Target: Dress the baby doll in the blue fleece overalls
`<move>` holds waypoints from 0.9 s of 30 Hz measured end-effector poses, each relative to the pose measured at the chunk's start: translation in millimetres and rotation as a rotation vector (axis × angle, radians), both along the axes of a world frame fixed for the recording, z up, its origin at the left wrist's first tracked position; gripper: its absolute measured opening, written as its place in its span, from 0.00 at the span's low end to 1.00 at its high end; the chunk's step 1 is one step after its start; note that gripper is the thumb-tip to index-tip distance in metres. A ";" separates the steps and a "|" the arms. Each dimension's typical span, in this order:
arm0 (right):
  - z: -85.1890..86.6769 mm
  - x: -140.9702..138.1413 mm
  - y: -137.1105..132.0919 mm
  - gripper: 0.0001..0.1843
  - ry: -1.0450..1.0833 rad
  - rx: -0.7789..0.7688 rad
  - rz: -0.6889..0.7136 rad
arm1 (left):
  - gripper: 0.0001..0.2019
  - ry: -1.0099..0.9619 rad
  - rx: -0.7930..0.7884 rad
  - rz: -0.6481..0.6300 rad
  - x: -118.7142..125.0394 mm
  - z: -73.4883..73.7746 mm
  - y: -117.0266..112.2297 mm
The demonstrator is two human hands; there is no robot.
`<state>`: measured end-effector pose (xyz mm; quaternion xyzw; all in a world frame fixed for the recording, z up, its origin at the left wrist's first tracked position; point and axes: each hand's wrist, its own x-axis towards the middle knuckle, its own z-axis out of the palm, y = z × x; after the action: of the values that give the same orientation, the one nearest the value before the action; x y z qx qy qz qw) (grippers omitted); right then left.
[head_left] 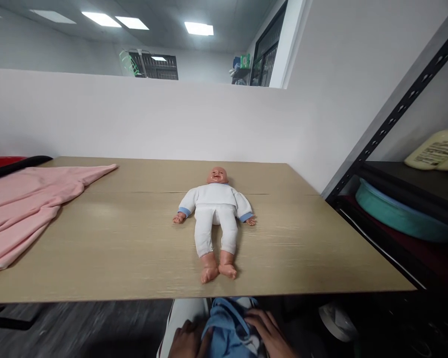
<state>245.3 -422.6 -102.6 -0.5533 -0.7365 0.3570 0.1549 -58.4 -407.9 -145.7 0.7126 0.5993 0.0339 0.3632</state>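
Note:
A blue cloth garment (226, 330) is bunched up over my lap, below the front edge of the table. On its left side my left hand (188, 340) is closed, with curled fingers gripping the fabric. From the right, my right hand (271, 332) holds the cloth with bent fingers. Part of both hands is cut off by the bottom of the view. A baby doll (216, 209) lies face up on the table (134, 248), its feet toward me. It wears a white top and trousers with blue cuffs, and its arms are spread.
Pink fabric (26, 209) is spread over the table's left side, near a red and black object (7, 164). At the right stands a dark shelf rack (395, 107) holding a pale yellow bottle (436, 149) and a teal basin (399, 211). A white wall (164, 119) rises behind.

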 end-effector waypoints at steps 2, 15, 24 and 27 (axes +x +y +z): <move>0.1 6.0 -2.2 0.33 -0.006 -0.016 0.007 | 0.29 0.105 0.080 -0.038 -0.9 0.1 2.1; 34.2 -40.5 1.5 0.19 0.355 0.205 -0.222 | 0.34 -0.501 -0.007 -0.113 40.5 75.5 19.5; 137.4 -27.0 15.1 0.20 0.194 -0.166 0.087 | 0.20 -0.748 0.077 -0.095 12.8 171.4 27.0; 180.8 -26.0 31.1 0.14 0.334 0.043 0.228 | 0.23 -0.807 0.116 -0.296 -4.8 200.7 40.1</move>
<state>219.3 -391.5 78.2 -0.3961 -0.7659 0.4432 0.2450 -63.2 -367.8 54.9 0.7398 0.2976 0.2911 0.5286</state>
